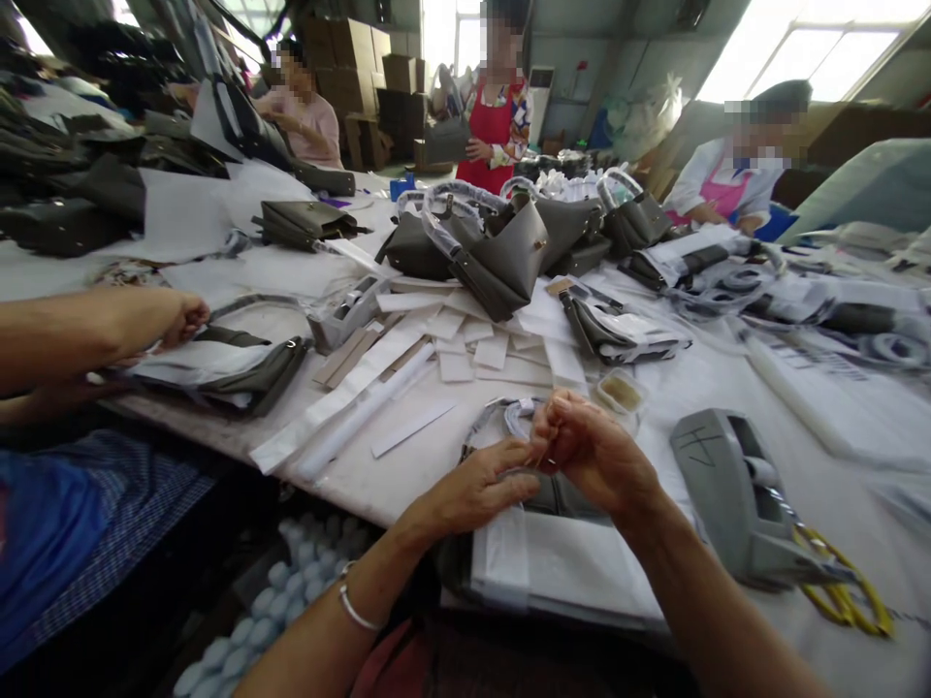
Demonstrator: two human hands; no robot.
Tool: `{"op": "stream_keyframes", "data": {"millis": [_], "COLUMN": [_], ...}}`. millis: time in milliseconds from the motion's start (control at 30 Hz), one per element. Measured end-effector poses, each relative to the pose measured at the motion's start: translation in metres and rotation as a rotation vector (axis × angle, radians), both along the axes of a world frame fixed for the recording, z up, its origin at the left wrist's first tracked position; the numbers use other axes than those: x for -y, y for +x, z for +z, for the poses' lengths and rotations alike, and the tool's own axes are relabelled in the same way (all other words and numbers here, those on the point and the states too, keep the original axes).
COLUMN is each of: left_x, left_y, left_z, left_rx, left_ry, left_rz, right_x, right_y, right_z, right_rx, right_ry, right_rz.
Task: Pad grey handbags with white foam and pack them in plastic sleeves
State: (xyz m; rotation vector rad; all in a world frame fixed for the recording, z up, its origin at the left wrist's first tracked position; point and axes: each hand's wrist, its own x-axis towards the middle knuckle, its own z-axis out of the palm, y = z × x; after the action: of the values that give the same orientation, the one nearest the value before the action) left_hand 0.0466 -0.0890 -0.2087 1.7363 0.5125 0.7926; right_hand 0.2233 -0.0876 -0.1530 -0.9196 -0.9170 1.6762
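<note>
Both hands meet over near edge of desk [378, 475]. Left hand [480, 490] and right hand [600, 451] fingertip to fingertip, each grip pinched closed on small thin piece [543, 452]; too small to identify. Right hand sits slightly higher and farther out.

Directly below: grey bag [557, 496] lying flat, paper wrap [567, 567] across it, wrapped handle [509, 415] on far side.

Tape dispenser [727, 494] and yellow scissors [848, 586] near right hand.

Desk crowded: paper strips [455, 366], more bags.

Co-worker's hand [178, 318] well off left, at another bag [254, 373].
</note>
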Motion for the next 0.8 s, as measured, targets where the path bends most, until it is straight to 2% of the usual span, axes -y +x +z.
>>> {"op": "stream_keyframes", "data": {"millis": [67,100,200,267,367,433,600,700,800], "left_x": [-0.005,-0.01,-0.033,-0.05,-0.068,-0.073,-0.072,-0.07,-0.071], "left_y": [-0.01,-0.017,-0.033,-0.037,-0.033,-0.028,-0.022,-0.021,-0.023], "left_z": [-0.002,-0.005,-0.023,-0.04,-0.061,-0.068,-0.076,-0.081,-0.08], "left_rx": [0.047,0.05,-0.179,-0.382,-0.461,-0.449,-0.368,-0.308,-0.256], "left_ry": [-0.033,-0.056,-0.124,-0.165,-0.221,-0.244,-0.349,-0.405,-0.381], "left_rz": [-0.007,0.069,0.47,0.613,0.585,0.551,0.458,0.4,0.335], "right_x": [0.001,0.001,-0.004,-0.009,-0.019,-0.026,-0.044,-0.056,-0.068], "right_y": [0.007,0.012,0.023,0.022,0.007,-0.005,-0.021,-0.024,-0.028], "right_z": [0.006,0.009,0.018,0.018,0.004,-0.013,-0.049,-0.056,-0.055], "right_rx": [0.047,0.091,0.349,0.651,1.114,1.241,1.123,1.017,0.918], "right_ry": [0.028,0.047,0.055,0.017,0.027,0.047,-0.126,-0.182,-0.242], "right_rz": [-0.007,-0.025,-0.016,0.093,0.273,0.387,0.647,0.74,0.801]}}
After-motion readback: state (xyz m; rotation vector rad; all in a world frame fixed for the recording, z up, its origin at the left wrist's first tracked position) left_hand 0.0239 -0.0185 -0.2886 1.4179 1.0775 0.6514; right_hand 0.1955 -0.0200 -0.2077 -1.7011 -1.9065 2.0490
